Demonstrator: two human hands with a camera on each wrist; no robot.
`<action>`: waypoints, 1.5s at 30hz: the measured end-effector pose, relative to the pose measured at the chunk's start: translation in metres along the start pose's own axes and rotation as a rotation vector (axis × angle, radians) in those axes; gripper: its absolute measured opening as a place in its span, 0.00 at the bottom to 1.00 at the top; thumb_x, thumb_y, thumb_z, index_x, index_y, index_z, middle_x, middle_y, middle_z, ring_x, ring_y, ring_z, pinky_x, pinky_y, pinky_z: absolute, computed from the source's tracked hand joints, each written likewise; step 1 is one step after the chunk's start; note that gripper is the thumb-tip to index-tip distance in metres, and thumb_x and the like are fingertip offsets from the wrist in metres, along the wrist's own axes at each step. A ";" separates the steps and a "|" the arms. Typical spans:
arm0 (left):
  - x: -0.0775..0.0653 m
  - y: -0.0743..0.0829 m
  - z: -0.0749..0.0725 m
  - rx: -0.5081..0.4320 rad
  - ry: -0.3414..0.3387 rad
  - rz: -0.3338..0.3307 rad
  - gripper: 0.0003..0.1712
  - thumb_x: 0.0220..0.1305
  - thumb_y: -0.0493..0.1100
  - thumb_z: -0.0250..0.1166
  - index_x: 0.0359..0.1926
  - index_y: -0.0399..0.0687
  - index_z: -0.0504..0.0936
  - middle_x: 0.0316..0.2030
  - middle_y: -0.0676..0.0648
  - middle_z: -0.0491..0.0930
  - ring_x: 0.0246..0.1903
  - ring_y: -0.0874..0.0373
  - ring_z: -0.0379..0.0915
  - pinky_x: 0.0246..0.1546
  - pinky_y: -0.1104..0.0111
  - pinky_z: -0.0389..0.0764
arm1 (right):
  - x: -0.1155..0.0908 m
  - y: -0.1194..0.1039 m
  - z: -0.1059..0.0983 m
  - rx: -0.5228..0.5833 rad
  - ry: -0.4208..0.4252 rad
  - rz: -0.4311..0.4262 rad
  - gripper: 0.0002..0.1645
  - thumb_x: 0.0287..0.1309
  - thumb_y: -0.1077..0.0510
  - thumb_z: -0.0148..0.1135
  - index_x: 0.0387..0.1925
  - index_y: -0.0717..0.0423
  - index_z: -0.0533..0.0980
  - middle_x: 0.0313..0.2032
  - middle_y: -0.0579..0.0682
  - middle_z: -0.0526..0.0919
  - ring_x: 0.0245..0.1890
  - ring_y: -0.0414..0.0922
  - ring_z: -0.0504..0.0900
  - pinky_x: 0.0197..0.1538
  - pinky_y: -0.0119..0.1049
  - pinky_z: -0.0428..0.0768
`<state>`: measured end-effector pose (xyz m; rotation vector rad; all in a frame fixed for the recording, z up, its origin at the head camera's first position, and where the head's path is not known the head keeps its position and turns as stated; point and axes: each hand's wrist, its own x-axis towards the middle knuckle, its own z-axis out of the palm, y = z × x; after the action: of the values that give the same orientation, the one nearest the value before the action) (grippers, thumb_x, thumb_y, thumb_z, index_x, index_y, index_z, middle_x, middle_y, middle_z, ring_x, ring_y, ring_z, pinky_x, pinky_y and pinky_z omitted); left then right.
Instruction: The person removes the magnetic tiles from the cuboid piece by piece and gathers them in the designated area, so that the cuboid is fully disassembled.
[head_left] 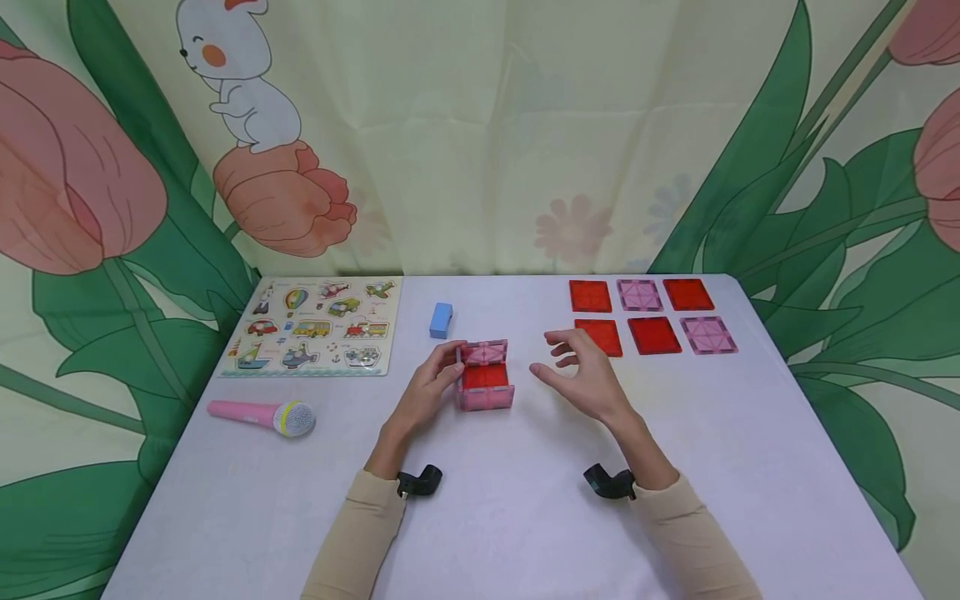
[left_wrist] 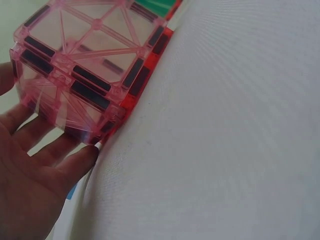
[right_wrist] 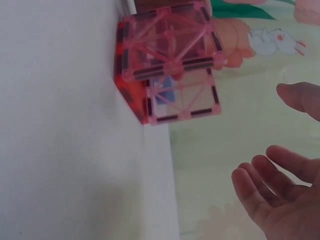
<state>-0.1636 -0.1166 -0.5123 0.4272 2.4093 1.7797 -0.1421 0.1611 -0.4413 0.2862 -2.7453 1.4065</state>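
Note:
Left of the table's middle stands a small box of magnetic tiles (head_left: 486,398), with a red tile (head_left: 483,377) as its floor. Clear pink tiles form its front (left_wrist: 95,40), back (right_wrist: 185,95) and left sides; the top and right side are open. My left hand (head_left: 427,387) holds the box at its left wall, fingers on the outside of the pink tile (left_wrist: 65,100) and thumb by the upper edge. To the right of the box my right hand (head_left: 585,375) hovers with loosely bent fingers, holding nothing.
Several flat red and pink tiles (head_left: 655,336) lie in two rows at the back right. A blue block (head_left: 441,320) is behind the box. The picture puzzle board (head_left: 311,327) lies back left, with a pink toy microphone (head_left: 258,414) in front of it.

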 end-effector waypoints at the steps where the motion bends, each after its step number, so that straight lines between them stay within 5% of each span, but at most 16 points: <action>1: 0.000 0.000 0.000 -0.002 -0.001 0.003 0.26 0.76 0.52 0.52 0.71 0.55 0.66 0.69 0.46 0.70 0.69 0.47 0.66 0.69 0.48 0.72 | -0.001 -0.001 0.003 0.005 -0.013 -0.008 0.36 0.56 0.48 0.73 0.63 0.55 0.72 0.57 0.57 0.77 0.54 0.55 0.80 0.56 0.55 0.84; 21: 0.001 -0.001 0.000 0.001 0.005 0.008 0.26 0.76 0.52 0.53 0.71 0.55 0.66 0.68 0.45 0.71 0.69 0.46 0.67 0.69 0.47 0.72 | -0.009 -0.004 0.045 0.015 -0.215 -0.111 0.29 0.53 0.57 0.74 0.57 0.59 0.76 0.52 0.54 0.81 0.50 0.50 0.83 0.55 0.48 0.86; 29: 0.000 0.000 0.000 0.009 0.007 0.003 0.26 0.76 0.52 0.52 0.71 0.56 0.67 0.68 0.46 0.71 0.69 0.47 0.67 0.69 0.49 0.73 | -0.010 -0.003 0.051 -0.057 -0.213 -0.159 0.16 0.57 0.62 0.72 0.47 0.56 0.81 0.43 0.52 0.85 0.45 0.47 0.86 0.52 0.41 0.88; 45: 0.000 0.000 0.000 -0.012 0.001 -0.003 0.25 0.76 0.51 0.52 0.70 0.57 0.67 0.68 0.48 0.71 0.69 0.48 0.67 0.69 0.49 0.72 | -0.011 -0.005 0.049 -0.046 -0.248 -0.164 0.12 0.56 0.64 0.72 0.42 0.54 0.81 0.42 0.52 0.86 0.43 0.47 0.86 0.49 0.38 0.88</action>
<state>-0.1637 -0.1169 -0.5121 0.4209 2.3967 1.7926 -0.1284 0.1201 -0.4678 0.7106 -2.8592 1.3464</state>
